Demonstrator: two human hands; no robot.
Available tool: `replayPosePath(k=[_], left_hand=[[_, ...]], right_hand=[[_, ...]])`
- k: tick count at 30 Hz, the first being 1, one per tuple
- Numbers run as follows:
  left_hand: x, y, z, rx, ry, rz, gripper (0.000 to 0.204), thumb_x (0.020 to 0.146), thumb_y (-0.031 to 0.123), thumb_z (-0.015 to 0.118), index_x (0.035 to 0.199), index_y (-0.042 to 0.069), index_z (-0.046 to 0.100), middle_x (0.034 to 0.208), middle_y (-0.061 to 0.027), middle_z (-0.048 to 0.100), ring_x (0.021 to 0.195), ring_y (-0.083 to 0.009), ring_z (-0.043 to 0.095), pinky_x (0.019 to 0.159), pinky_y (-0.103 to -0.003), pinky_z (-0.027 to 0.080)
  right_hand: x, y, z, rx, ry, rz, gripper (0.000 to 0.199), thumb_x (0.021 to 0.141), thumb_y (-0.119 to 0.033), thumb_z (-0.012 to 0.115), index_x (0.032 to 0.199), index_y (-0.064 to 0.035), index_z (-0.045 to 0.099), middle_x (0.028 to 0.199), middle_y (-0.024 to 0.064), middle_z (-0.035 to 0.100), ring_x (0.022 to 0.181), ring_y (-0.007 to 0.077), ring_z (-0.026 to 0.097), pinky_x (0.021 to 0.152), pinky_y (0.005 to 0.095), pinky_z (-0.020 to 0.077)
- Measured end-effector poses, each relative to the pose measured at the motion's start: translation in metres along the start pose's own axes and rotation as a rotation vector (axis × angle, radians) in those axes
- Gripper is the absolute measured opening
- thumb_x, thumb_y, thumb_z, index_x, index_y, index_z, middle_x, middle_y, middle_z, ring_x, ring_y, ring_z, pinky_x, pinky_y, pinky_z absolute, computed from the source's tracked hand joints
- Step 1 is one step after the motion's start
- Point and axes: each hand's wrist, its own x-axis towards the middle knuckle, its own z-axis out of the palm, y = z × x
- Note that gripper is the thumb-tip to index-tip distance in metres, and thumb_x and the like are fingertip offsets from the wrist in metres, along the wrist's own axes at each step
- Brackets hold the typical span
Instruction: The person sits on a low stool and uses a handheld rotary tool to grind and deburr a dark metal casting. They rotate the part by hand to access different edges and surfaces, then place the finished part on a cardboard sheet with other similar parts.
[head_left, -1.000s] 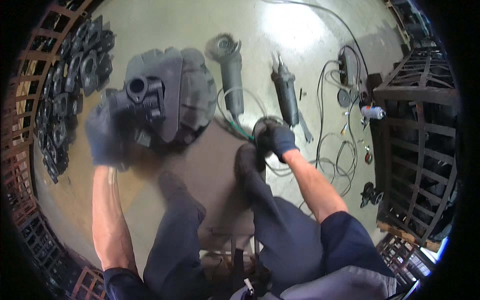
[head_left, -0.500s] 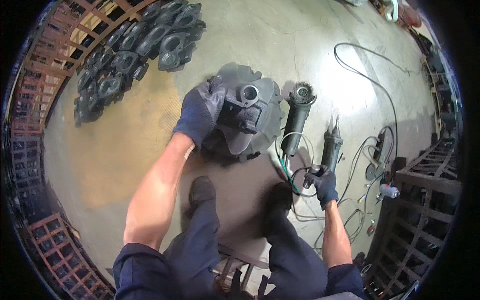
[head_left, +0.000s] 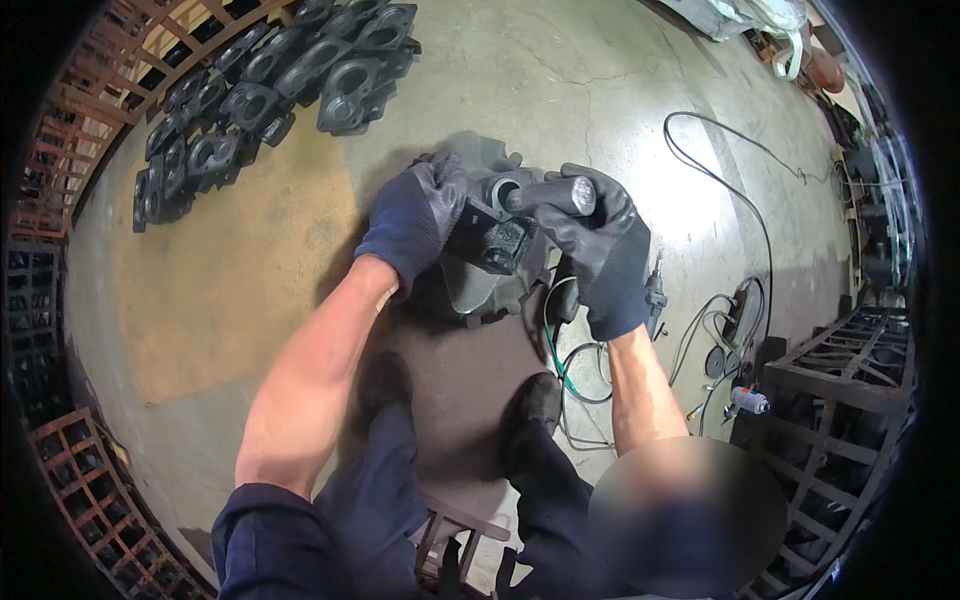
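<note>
A large dark grey metal casting (head_left: 468, 285) with a round raised port is held over the floor in front of me. My left hand (head_left: 415, 215), in a dark glove, is closed on its left edge. In my gloved right hand (head_left: 605, 250) is a short, thick dark metal cylinder (head_left: 560, 194), gripped between thumb and fingers. The cylinder lies nearly level, its left tip close to the port; whether it touches or enters, I cannot tell. The corded grinder (head_left: 565, 298) is mostly covered by my right hand. A slim die grinder (head_left: 656, 290) shows just right of my wrist.
Several similar dark castings (head_left: 250, 105) lie in rows at the far left. Cables (head_left: 768, 235) and a small canister (head_left: 750, 400) are on the floor at right. Metal cage crates (head_left: 840, 400) stand along both sides. White bags (head_left: 735, 15) lie at the far right.
My right hand has come up and left from beside the die grinder, bringing the metal cylinder to the casting's port. My left hand keeps its hold on the casting.
</note>
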Motion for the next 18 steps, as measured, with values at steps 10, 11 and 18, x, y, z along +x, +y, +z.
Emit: replayPosePath(k=[10,11,18], left_hand=[[0.002,-0.004,0.002,-0.02,-0.03,-0.04,0.044,0.094,0.041,0.058,0.097,-0.002,0.068,0.096,-0.0288,0.068,0.094,-0.0469,0.064,0.082,-0.05,0.051],[0.002,-0.007,0.004,-0.026,-0.028,-0.034,0.044,0.094,0.041,0.059,0.097,-0.002,0.068,0.096,-0.0289,0.067,0.094,-0.0469,0.064,0.082,-0.05,0.051],[-0.001,-0.003,0.0,-0.051,-0.022,-0.039,0.043,0.093,0.039,0.06,0.094,-0.003,0.067,0.093,-0.0298,0.067,0.092,-0.0468,0.065,0.079,-0.05,0.051]], right_hand=[[0.004,0.005,0.015,-0.197,-0.029,-0.089,0.037,0.078,-0.009,0.08,0.114,-0.004,0.07,0.102,0.0073,0.075,0.09,0.0153,0.069,0.084,0.0308,0.0552],[0.006,0.004,0.016,-0.232,-0.04,-0.109,0.036,0.079,-0.01,0.08,0.114,-0.0048,0.07,0.103,0.0088,0.075,0.091,0.0168,0.07,0.084,0.0313,0.0553],[0.019,-0.027,0.0,-0.564,-0.323,-0.216,0.037,0.083,-0.02,0.075,0.117,-0.0075,0.069,0.104,0.0191,0.071,0.095,0.0313,0.071,0.085,0.0374,0.0549]])
